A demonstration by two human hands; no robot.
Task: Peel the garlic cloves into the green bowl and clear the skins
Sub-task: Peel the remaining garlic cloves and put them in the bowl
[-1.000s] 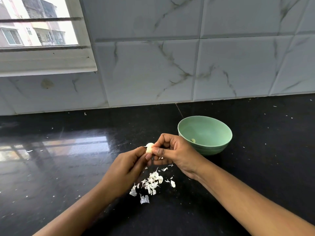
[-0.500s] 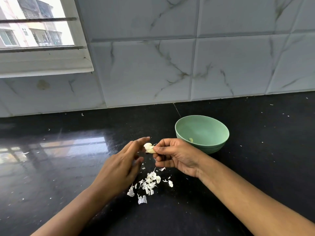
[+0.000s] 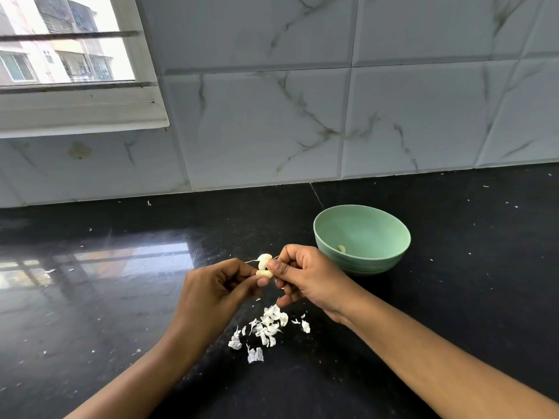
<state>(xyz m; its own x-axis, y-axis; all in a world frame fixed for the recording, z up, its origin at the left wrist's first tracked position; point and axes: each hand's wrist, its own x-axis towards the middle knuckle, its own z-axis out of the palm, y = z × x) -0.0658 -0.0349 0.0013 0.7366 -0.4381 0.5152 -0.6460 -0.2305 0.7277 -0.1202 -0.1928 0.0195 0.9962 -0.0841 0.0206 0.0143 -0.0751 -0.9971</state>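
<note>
A pale garlic clove [image 3: 263,266] with loose white skin curling off its top sits between both hands above the black counter. My right hand [image 3: 305,276] pinches it from the right with thumb and forefinger. My left hand [image 3: 213,293] pinches its lower end from the left. A thin strand of skin sticks out to the left of the clove. The green bowl [image 3: 361,239] stands just right of and behind my right hand, with one peeled clove [image 3: 341,248] inside. A heap of white skins [image 3: 266,328] lies on the counter below the hands.
The black stone counter [image 3: 453,297] is dotted with tiny skin flecks. A marble-tiled wall [image 3: 332,116] rises behind it, and a window [image 3: 66,55] is at the upper left. Nothing else stands on the counter.
My left hand, which had opened and drawn off the clove half a second ago, has closed back on its lower end. The right hand has kept its pinch. The camera has shifted slightly.
</note>
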